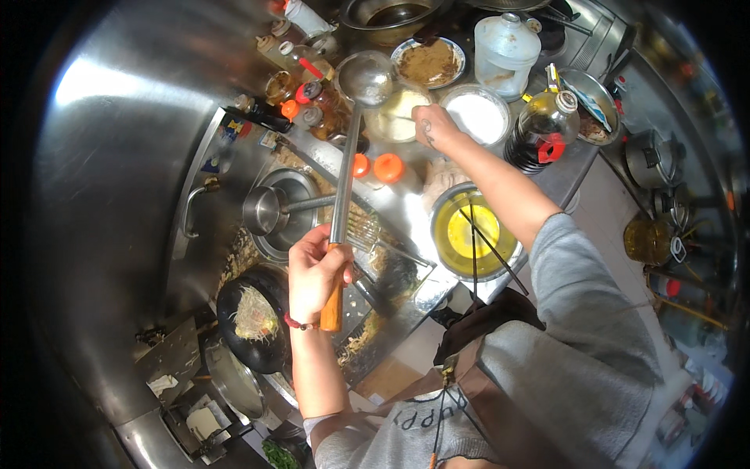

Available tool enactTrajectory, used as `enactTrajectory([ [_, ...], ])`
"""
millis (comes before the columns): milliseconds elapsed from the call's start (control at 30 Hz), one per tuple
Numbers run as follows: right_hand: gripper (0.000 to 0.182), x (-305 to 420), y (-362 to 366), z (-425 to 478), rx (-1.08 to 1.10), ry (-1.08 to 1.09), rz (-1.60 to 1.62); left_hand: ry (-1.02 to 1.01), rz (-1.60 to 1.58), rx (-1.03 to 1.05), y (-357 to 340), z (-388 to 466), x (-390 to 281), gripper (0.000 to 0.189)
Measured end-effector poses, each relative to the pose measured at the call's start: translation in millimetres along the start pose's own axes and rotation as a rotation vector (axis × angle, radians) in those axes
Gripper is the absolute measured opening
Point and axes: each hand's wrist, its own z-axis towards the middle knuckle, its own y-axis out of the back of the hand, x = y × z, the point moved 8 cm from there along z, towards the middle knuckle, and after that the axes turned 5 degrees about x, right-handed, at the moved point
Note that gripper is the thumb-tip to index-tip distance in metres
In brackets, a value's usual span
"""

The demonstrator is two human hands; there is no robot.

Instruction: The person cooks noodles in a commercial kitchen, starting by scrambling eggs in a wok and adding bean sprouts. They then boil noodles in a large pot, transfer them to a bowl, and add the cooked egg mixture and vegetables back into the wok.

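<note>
My left hand (319, 267) grips the wooden handle of a steel ladle (345, 176). The ladle's round bowl is raised beside a bowl of pale yellow seasoning (389, 126). Over that seasoning, my right hand (435, 127) has its fingers drawn together at the rim; whether a small spoon is between them is hard to make out. A bowl of white granules (477, 115) sits just right of this hand. Below my right forearm, a metal bowl (439, 249) holds yellow liquid, probably beaten egg, with two dark chopsticks (483, 237) crossed over it.
At left, a black wok (231, 334) contains pale noodles or shreds (253, 316). A saucepan-like scoop (266, 211) rests in a steel basin (299, 182). Sauce bottles (313, 94), a plate of brown powder (430, 61), a cut plastic jug (507, 50) and a large dark-liquid bottle (542, 126) crowd the counter.
</note>
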Motion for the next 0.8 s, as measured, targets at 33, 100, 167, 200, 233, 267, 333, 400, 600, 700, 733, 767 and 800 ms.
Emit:
enactTrajectory([
  [33, 0.015, -0.6, -2.6, -0.4, 0.010, 0.024, 0.004, 0.001, 0.028, -0.007, 0.3, 0.3, 1.3, 0.022],
  [100, 0.016, -6.7, 4.5, -6.0, -0.013, -0.036, 0.121, 0.008, 0.079, -0.017, 1.2, 1.1, 5.3, 0.022],
  [167, 0.014, -11.2, 18.5, -15.3, 0.017, -0.170, 0.338, 0.009, 0.141, -0.011, 3.7, -0.4, 8.3, 0.027],
  [200, 0.012, -16.8, 25.4, -19.3, 0.053, -0.273, 0.496, 0.004, 0.179, -0.016, 4.8, 0.4, 10.0, 0.028],
  [233, 0.012, -23.1, 26.7, -24.7, 0.089, -0.375, 0.655, -0.001, 0.218, -0.021, 6.1, 0.6, 12.0, 0.029],
  [267, 0.012, -28.6, 30.6, -28.8, 0.071, -0.408, 0.750, -0.004, 0.252, -0.046, 9.8, -2.2, 14.5, 0.031],
  [333, 0.012, -27.0, 60.5, -25.6, -0.134, -0.219, 0.596, 0.025, 0.208, -0.029, 6.8, -6.2, 14.5, 0.026],
  [400, 0.011, -4.4, 104.3, -31.8, -0.380, -0.035, 0.256, 0.050, 0.076, 0.026, 7.3, -10.1, 16.8, 0.019],
  [600, 0.015, -68.8, 74.6, 28.0, -0.291, -0.268, 0.057, 0.071, -0.048, 0.031, 4.4, -9.2, 20.5, 0.022],
  [700, 0.017, -83.2, 53.1, 40.3, -0.254, -0.347, 0.097, 0.086, -0.047, -0.001, 1.9, -11.8, 17.6, 0.023],
  [733, 0.017, -82.5, 49.5, 40.2, -0.284, -0.352, 0.129, 0.080, -0.043, -0.003, 3.0, -10.8, 17.9, 0.023],
  [767, 0.017, -82.5, 47.0, 40.0, -0.314, -0.359, 0.161, 0.075, -0.038, -0.003, 3.9, -9.1, 17.8, 0.022],
  [800, 0.016, -83.2, 47.6, 38.7, -0.355, -0.345, 0.173, 0.070, -0.040, -0.001, 3.4, -8.9, 18.7, 0.022],
])
